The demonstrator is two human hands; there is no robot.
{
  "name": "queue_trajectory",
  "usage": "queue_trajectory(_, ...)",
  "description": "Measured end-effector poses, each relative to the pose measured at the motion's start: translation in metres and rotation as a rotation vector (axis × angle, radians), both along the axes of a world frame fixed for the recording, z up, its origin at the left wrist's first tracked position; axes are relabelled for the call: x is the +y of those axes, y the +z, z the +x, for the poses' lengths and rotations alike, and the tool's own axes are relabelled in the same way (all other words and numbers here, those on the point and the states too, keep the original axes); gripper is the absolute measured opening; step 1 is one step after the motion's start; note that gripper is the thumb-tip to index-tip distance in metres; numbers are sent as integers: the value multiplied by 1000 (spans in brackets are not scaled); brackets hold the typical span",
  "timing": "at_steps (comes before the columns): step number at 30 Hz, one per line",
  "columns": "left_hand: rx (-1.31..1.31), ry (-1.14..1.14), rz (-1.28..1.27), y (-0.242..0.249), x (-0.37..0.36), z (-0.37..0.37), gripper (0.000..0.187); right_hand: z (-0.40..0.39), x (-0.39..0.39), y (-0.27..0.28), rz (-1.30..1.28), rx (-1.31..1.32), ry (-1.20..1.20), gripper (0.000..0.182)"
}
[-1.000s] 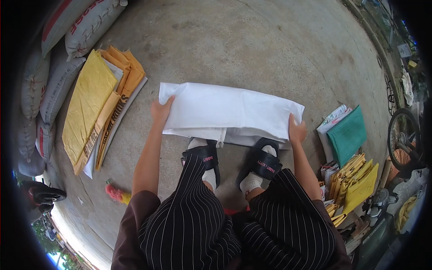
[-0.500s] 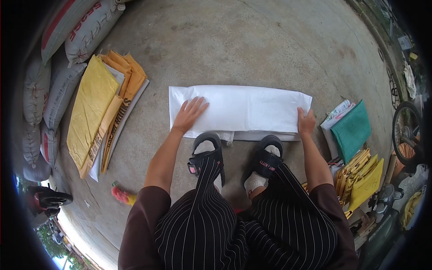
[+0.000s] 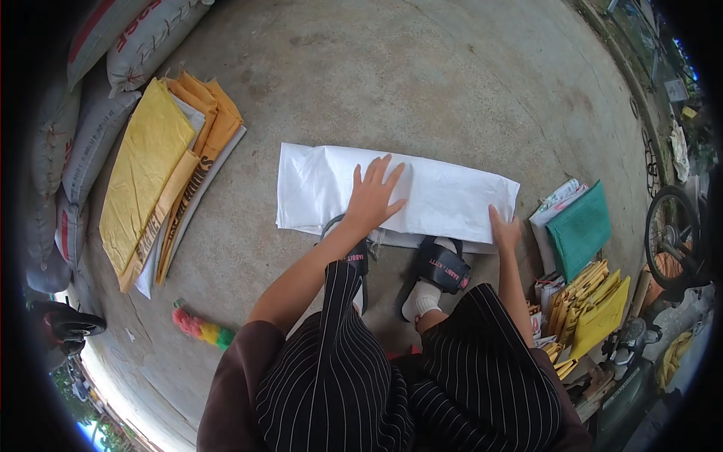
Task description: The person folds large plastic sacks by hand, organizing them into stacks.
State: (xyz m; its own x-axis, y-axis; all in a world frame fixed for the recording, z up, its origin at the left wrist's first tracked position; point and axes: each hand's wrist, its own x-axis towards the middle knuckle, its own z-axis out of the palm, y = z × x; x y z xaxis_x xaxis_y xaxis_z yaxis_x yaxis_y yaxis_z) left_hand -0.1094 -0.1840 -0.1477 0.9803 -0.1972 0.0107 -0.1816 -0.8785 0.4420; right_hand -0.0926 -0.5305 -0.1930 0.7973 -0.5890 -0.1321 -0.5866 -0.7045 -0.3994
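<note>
A white folded sack (image 3: 444,192) lies flat on the concrete floor in front of my feet, its right end angled slightly toward me. My left hand (image 3: 374,197) rests on the middle of its upper face with the fingers spread. At the right end, my right hand (image 3: 504,228) has its thumb on top of the sack's edge, with the other fingers partly hidden. A greyish layer shows under the near edge of the sack, beside my sandals.
Folded yellow and orange sacks (image 3: 143,173) lie at the left, near filled sacks (image 3: 94,147). A colourful duster (image 3: 202,328) is by my left leg. At the right are a green folded sack (image 3: 580,230), yellow bundles (image 3: 599,316) and a wheel (image 3: 674,226).
My left hand has slid right from the sack's left part to its middle. My right hand and the sack's right end have moved slightly toward me. The view has shifted a little.
</note>
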Motion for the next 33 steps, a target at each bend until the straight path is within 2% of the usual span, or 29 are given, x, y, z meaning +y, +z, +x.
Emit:
queue_trajectory(2, 11, -66, 71, -14, -35, -1, 76, -1, -4, 12, 244, 197, 13, 76)
queue_trajectory(3, 22, -134, 151, -24, -45, -3, 80, 0, -9, 13, 236, 196, 16, 76)
queue_trajectory(5, 13, -140, 154, -45, -43, -7, 82, 0, -23, 12, 437, 338, 141, 79)
queue_trajectory(9, 65, -142, 204, -63, -43, -2, 83, 6, -16, 36, 446, 219, 242, 69)
queue_trajectory(11, 74, -118, 200, -58, -43, -2, 86, 6, -8, 47, 303, 100, 243, 53)
queue_trajectory(12, 56, -97, 118, -61, -42, -3, 80, 7, -14, 41, 241, 80, 267, 41)
queue_trajectory(13, 39, -76, 39, -64, -37, -2, 75, 14, -1, 55, 244, 77, 281, 41)
queue_trajectory(15, 60, -78, 57, -73, -27, -5, 68, 10, 20, 93, 146, 122, 345, 48)
queue_trajectory(17, 81, -89, 71, -78, -24, -14, 62, 13, 36, 114, 192, 112, 373, 45)
queue_trajectory(20, -29, -63, 193, -78, -27, -29, 57, 24, 63, 146, 180, 119, 439, 40)
queue_trajectory(22, -97, -44, 350, -73, -30, -30, 58, 22, 106, 186, 304, 60, 602, 36)
queue_trajectory(23, -94, -38, 354, -69, -28, -33, 58, 16, 132, 200, 261, 49, 743, 34)
queue_trajectory(25, -20, -146, 606, -48, -21, -28, 63, 6, 183, 211, 205, -2, 975, 33)
queue_trajectory(26, -24, -137, 610, -51, -20, -30, 63, 3, 206, 211, 194, -36, 1063, 33)
queue_trajectory(30, -33, -56, 85, -98, -19, -63, 61, 11, 281, 194, 238, -116, 1090, 30)
queue_trajectory(31, -28, -41, -46, -92, -15, -71, 61, 10, 293, 189, 217, -130, 1107, 29)
queue_trajectory(32, 236, 114, -369, -85, -8, -79, 55, 9, 302, 184, 226, -130, 1107, 29)
queue_trajectory(33, 202, 13, -207, -36, 7, -95, 51, 7, 308, 179, 293, -29, 1175, 27)
